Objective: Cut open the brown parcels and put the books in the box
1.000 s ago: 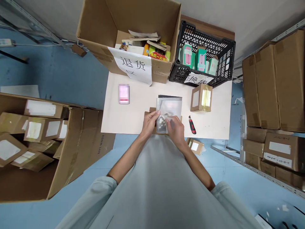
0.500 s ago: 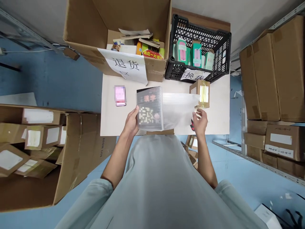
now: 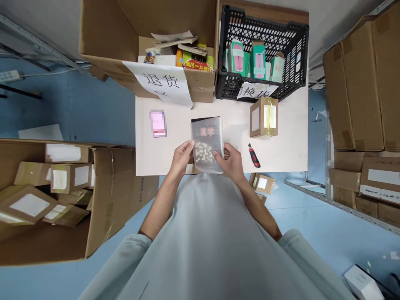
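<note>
A dark-covered book (image 3: 207, 132) in a cloudy translucent plastic wrapper is held up over the near edge of the white table (image 3: 175, 162). Reddish characters and pale little blocks show through the wrapper, and a black corner sticks out at its top. My left hand (image 3: 182, 157) grips the left side, thumb at the edge. On the right side my right hand (image 3: 232, 162) is closed on it, with the thumb lying across the front. The fingers behind the book are hidden. To the right of that hand lies a red and black box cutter (image 3: 254, 156).
At the back stand a cardboard box (image 3: 200, 89) with books and papers and a black crate (image 3: 262, 27) holding green boxes. A small taped carton (image 3: 255, 121) and a blurred pink item (image 3: 158, 123) rest on the table. Left is a big box (image 3: 103, 200) of parcels.
My right hand has come left from the wrapper's stretched-out end to the book's right side. The loose plastic no longer extends rightward. The box cutter and small carton now show fully.
</note>
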A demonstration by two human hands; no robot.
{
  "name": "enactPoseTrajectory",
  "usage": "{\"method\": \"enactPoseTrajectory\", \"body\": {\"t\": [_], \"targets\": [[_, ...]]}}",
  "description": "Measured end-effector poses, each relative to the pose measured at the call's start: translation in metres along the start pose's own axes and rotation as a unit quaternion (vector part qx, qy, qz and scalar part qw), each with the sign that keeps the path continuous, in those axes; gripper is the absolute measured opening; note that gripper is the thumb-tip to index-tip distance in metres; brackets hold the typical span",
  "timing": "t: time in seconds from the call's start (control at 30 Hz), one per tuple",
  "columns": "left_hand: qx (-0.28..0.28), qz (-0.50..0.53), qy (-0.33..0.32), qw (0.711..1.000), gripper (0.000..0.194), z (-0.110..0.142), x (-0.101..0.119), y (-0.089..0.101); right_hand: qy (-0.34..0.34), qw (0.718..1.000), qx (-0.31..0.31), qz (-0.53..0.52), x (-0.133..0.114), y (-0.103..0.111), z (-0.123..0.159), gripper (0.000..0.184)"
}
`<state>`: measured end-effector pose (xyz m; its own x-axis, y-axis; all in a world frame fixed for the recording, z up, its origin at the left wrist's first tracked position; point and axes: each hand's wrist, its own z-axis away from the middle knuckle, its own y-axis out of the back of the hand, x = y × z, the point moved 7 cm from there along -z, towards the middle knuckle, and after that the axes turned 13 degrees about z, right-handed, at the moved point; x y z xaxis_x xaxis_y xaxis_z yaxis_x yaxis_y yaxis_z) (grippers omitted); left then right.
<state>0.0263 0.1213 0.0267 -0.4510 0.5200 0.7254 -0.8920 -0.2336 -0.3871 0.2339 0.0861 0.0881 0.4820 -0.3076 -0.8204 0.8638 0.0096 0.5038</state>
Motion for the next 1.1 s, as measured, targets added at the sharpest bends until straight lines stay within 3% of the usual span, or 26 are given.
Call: {"method": "enactPoseTrajectory", "body": {"t": [0.07, 0.13, 0.23, 0.33, 0.43, 0.5, 0.63, 0.73, 0.8, 0.87, 0.97, 1.1], "targets": [[0.042, -0.025, -0.051, 0.998, 0.06, 0.008, 0.01, -0.004, 0.056, 0.99, 0.049, 0.118, -0.005, 0.001, 0.005, 0.026], [0.046, -0.036, -0.082, 0.995, 0.059, 0.021, 0.016, -0.016, 0.113, 0.967, 0.067, 0.217, -0.01, -0.006, 0.011, 0.017], [0.006, -0.056, -0.078, 0.995, 0.055, 0.041, 0.015, -0.042, 0.171, 0.935, 0.04, 0.308, -0.015, -0.026, 0.019, 0.022], [0.03, -0.067, -0.098, 0.992, 0.049, 0.049, 0.014, -0.047, 0.201, 0.923, 0.013, 0.329, -0.018, -0.037, 0.027, 0.027], [0.069, -0.07, -0.111, 0.989, 0.045, 0.045, 0.016, -0.032, 0.237, 0.936, 0.004, 0.262, -0.023, -0.03, 0.032, 0.03], [0.079, -0.071, -0.114, 0.988, 0.043, 0.04, 0.021, -0.015, 0.234, 0.952, 0.025, 0.198, -0.019, -0.012, 0.029, 0.035], [0.043, -0.038, -0.092, 0.994, 0.045, 0.035, 0.036, 0.014, 0.114, 0.985, 0.091, 0.094, 0.011, 0.035, 0.008, 0.053], [-0.001, -0.01, -0.033, 0.999, 0.053, 0.035, 0.037, 0.025, 0.02, 0.999, -0.017, -0.034, 0.031, 0.038, -0.004, 0.063], [-0.028, 0.006, -0.001, 1.0, 0.058, 0.035, 0.034, 0.025, -0.017, 0.985, -0.119, -0.126, 0.031, 0.028, -0.002, 0.063], [-0.049, 0.015, 0.018, 0.999, 0.062, 0.035, 0.03, 0.021, -0.031, 0.964, -0.183, -0.189, 0.023, 0.021, 0.003, 0.063], [-0.067, 0.012, 0.038, 0.997, 0.062, 0.034, 0.023, 0.015, -0.028, 0.949, -0.219, -0.226, 0.007, 0.016, 0.009, 0.064], [-0.087, -0.007, 0.066, 0.994, 0.058, 0.031, 0.016, 0.012, 0.004, 0.956, -0.208, -0.209, -0.004, 0.017, 0.008, 0.06]]}}
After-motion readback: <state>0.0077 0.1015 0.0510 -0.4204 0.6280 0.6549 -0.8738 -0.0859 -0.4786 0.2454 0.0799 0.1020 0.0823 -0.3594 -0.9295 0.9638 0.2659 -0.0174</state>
